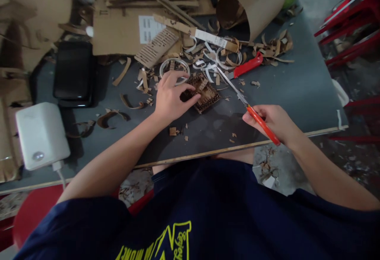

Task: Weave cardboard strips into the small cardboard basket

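Head view puts the small cardboard box [211,105] on the table [299,90], beside the tape roll [162,67]. The left hand [170,98] curls over it, thumb and forefinger slightly apart – nothing clearly pinched, contact uncertain. The right hand [277,121] grips the scissors [261,123], blades seemingly together. Good handling means bracing the box lightly by its walls – scissor tips kept away from the left fingers.

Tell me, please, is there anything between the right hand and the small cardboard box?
Nothing visible blocks the space between the right hand and the box; only tiny scraps lie there. The left hand reaches over the box from the opposite side.
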A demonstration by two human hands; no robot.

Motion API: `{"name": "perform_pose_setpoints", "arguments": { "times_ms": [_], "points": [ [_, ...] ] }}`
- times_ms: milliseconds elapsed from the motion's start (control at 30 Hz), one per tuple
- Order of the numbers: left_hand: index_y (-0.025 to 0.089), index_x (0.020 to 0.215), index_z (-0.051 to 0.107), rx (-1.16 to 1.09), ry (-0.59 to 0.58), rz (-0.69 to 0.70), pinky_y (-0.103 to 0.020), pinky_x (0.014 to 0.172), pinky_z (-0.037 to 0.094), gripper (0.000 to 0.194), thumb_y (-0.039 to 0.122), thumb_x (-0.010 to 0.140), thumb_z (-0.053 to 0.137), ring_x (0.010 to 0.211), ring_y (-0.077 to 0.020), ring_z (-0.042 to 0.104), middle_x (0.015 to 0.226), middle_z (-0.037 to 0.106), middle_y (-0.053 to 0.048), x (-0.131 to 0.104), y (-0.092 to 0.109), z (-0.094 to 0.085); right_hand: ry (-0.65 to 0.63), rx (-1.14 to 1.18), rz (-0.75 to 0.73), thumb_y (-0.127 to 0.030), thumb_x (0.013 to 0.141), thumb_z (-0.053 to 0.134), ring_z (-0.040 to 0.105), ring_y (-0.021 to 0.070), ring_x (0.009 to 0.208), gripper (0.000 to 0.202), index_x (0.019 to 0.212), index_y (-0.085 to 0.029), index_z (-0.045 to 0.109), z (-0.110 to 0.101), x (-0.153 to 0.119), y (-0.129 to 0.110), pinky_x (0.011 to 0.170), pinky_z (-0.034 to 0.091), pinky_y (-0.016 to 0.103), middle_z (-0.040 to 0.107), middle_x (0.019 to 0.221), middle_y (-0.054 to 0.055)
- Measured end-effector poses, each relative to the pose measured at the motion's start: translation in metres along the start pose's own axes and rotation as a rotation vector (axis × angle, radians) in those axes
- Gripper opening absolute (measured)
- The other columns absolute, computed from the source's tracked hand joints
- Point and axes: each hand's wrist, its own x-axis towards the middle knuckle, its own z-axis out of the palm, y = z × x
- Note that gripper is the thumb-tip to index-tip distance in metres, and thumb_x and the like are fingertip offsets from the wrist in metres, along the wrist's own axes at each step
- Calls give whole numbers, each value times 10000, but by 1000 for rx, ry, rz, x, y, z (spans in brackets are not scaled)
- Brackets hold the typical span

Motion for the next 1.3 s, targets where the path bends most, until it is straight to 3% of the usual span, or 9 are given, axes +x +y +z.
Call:
{"name": "perform_pose_setpoints", "arguments": {
  "times_ms": [233,467,633,800,967,1300],
  "points": [
    [250,767,727,-62,25,-39,-516,1017,528,129,341,847,683,1066,-278,659,951,723,-46,6,3,0,-9,-128,19,-801,769,564,419,151,549,565,659,-251,493,4,6,-13,562,313,311,501,592,-11],
    [259,850,742,-6,57,-27,-511,1036,507,98,311,868,661,1113,-291,663,999,759,-52,8,-12,-8,47,-75,18,-795,790,539,374,145,566,584,616,-251,414,5,5,-7,577,285,313,389,579,-33],
    [268,967,750,48,-2,-56,-429,885,559,162,354,906,628,976,-271,708,938,776,-56,5,-23,-10,8,-101,44,-749,788,589,449,156,579,522,665,-247,512,7,6,-11,590,318,313,495,601,-20],
    [251,1011,753,60,-4,-46,-389,844,556,212,389,947,606,975,-267,710,944,771,-86,0,-18,-14,-4,-133,34,-739,779,611,518,170,598,508,724,-234,607,6,8,-13,588,341,309,571,625,6],
    [219,996,760,97,-27,-73,-383,831,556,274,421,973,578,963,-262,711,921,774,-85,-2,-10,-16,41,-128,23,-734,782,618,482,139,542,522,673,-224,605,7,9,-9,551,311,289,527,560,-14],
    [229,976,775,16,15,-130,-392,866,547,282,458,958,611,910,-241,705,894,772,-63,-1,-10,-15,42,-52,-9,-689,731,703,503,137,558,492,721,-200,656,13,13,3,565,319,283,590,578,-4]
  ]
}}
